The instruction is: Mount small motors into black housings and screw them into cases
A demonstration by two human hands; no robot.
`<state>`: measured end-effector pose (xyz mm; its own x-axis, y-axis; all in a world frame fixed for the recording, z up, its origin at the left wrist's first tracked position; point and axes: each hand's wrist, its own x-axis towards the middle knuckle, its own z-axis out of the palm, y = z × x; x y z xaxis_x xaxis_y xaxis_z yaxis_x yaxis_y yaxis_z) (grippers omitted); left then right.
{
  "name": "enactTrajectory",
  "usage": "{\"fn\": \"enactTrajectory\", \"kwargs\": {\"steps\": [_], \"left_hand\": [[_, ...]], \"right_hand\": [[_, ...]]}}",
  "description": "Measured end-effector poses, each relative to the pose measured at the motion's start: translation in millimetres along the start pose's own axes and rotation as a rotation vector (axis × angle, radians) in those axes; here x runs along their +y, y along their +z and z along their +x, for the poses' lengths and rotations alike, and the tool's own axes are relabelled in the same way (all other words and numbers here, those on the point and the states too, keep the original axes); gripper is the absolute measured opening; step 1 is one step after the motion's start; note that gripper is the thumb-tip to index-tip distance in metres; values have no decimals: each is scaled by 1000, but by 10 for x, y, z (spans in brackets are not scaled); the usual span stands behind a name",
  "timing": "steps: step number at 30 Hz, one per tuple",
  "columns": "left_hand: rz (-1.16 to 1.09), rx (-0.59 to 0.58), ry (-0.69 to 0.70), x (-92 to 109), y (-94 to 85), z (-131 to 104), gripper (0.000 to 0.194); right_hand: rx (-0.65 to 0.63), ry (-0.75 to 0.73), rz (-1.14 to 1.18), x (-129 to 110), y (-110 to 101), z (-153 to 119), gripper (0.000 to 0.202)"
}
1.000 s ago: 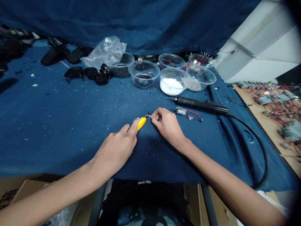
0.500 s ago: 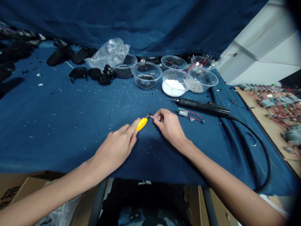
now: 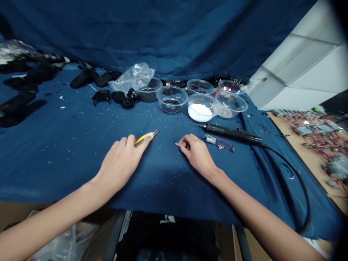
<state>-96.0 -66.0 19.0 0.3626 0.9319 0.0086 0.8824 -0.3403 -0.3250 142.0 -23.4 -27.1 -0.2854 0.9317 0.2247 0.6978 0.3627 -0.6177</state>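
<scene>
The tiny white sliver [image 3: 176, 144] sat at centre frame, pinched by the right hand [image 3: 194, 150]. Left of centre, the left hand [image 3: 121, 163] curled round yellow-handled metal cutters [image 3: 144, 137], just drawn away from the sliver, apparently pausing tool work.

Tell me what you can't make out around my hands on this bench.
White piece: head view; too small to identify, partly covered by your right hand.
Yellow-handled tool: head view; grip ends hidden by your left hand.
Black parts, far left: head view; cut off by the picture's edge.
</scene>
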Motion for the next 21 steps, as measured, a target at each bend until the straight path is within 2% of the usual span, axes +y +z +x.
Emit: {"fn": "enactTrajectory", "kwargs": {"steps": [3,5,7,10,14,17,21], "left_hand": [[3,125,18,-84,83,19,49],[-65,222,58,-51,67,72,43],[-166,262,149,36,10,170,38],[-318,223,301,197,-67,389,34],[-474,126,395,355,-47,700,30],[-550,82,448,406,15,841,25],[-603,120,471,420,77,891,23]], "right_hand": [[-16,6,38,-14,-51,6,10],[-19,43,82,-4,-135,11,10],[-8,134,121,45,-273,9,9],[-17,384,149,183,-537,-15,8],[-111,730,256,350,-810,-73,20],[-126,853,304,385,-888,-82,29],[-157,933,335,397,-911,33,48]]}}
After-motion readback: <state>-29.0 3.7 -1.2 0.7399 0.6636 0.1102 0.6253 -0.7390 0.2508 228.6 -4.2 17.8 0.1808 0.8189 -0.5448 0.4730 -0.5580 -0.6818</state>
